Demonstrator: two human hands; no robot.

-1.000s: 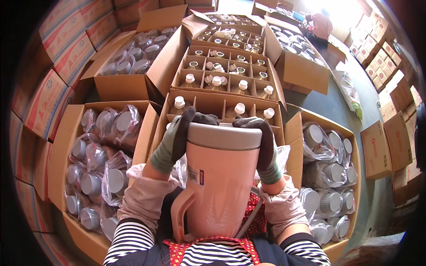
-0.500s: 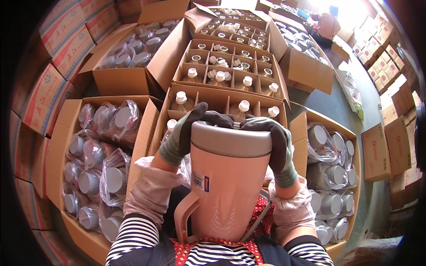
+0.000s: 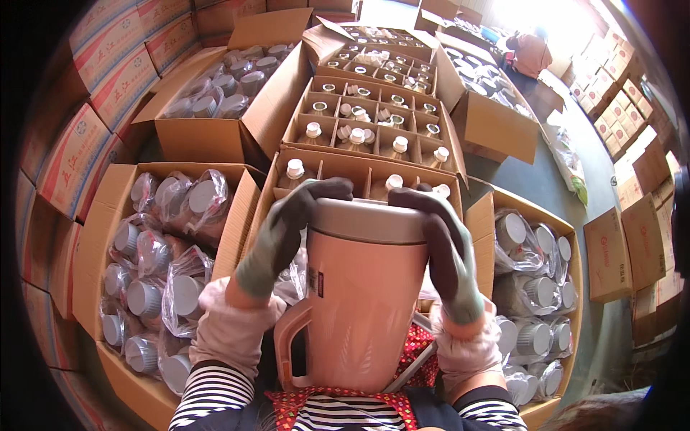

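Observation:
A large pink insulated jug [image 3: 366,302] with a side handle [image 3: 291,345] stands upright close to my body, against a red patterned apron. Its wide grey lid [image 3: 370,219] is on top. My left hand [image 3: 295,219], in a dark glove with a green cuff, grips the left side of the lid, fingers curled over its rim. From the right, my right hand [image 3: 445,244], in the same kind of glove, clasps the lid with its fingers bent over the top. A small label [image 3: 316,283] shows on the jug's left side.
Open cartons of grey-capped jugs in plastic bags stand at left [image 3: 147,294] and right [image 3: 535,287]. Ahead is a divided carton [image 3: 334,161] of bottles, some white-capped, with more cartons behind. Stacked boxes line both sides. A person [image 3: 530,54] is at the far right.
The jug has turned slightly, its label and handle shifting left. My left hand has moved a little left along the lid. Both hands stay on the lid.

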